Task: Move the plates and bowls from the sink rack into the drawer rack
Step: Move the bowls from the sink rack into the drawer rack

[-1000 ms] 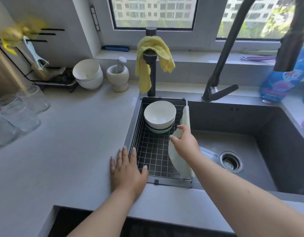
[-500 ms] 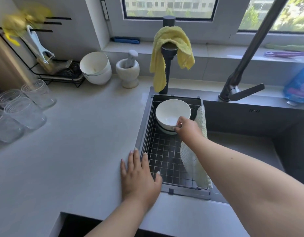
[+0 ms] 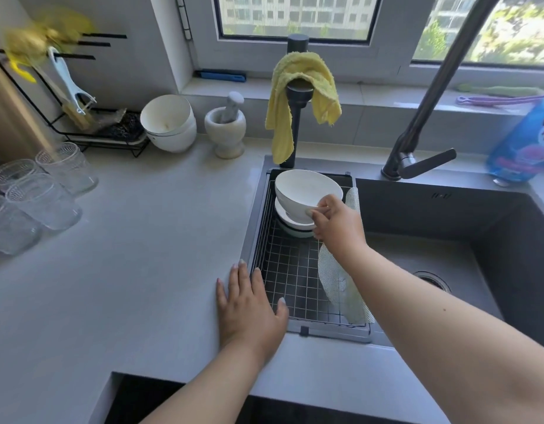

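Observation:
A black wire sink rack [image 3: 292, 280] sits in the left part of the sink. At its far end stands a small stack of white bowls [image 3: 295, 223]. My right hand [image 3: 334, 226] pinches the near rim of the top white bowl [image 3: 304, 189], which is tilted and lifted a little off the stack. My left hand [image 3: 249, 304] rests flat on the counter edge, fingers straight, thumb touching the rack's rim. The drawer rack is out of view.
A mesh cloth [image 3: 341, 280] hangs over the rack's right side. A yellow cloth [image 3: 304, 96] drapes a black tap behind the rack. Glasses [image 3: 41, 191], white bowls [image 3: 169, 123] and a mortar [image 3: 224, 130] stand on the counter [image 3: 127, 255]. The dark sink basin [image 3: 448, 240] lies right.
My right hand moved from the mesh cloth to the bowl stack, gripped the top bowl's rim and tilted it up. My left hand stayed on the counter.

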Demonstrator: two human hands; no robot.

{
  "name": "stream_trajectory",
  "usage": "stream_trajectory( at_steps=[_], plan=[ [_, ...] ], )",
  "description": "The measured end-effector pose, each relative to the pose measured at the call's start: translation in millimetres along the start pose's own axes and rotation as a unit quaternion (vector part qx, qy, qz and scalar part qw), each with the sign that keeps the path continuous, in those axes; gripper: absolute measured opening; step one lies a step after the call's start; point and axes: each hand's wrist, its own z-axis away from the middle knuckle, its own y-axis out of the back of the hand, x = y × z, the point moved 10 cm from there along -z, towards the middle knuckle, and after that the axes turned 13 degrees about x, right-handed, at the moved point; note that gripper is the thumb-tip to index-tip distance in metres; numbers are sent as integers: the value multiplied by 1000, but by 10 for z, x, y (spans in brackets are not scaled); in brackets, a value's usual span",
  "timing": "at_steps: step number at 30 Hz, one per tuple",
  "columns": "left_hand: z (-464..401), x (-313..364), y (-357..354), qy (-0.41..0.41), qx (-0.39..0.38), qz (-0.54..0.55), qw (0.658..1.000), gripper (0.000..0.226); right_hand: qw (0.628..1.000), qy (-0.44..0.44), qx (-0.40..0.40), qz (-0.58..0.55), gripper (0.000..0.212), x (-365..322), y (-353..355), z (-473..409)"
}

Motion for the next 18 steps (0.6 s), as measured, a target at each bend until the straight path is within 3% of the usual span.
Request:
stream_trajectory(
  at_steps=[8,12,14,16,18],
  plan=[
    [4,-40,45,15,17,48,999,76,995,-18,18,-94,13,-84,388,671],
    [-58,-159,61,42,31,177,983,65,995,-3,0,-103,13,-61,535,970],
    [-102,-272,129,116,26,319,940,50,995,11,-17,-97,14,-48,593,1082],
    [-60,-321,242,203,22,455,867,33,995,35,-29,-84,16,-55,649,1174],
    [2,-331,448,230,75,493,836,31,995,64,-38,-70,18,-82,702,1254]
  ],
)
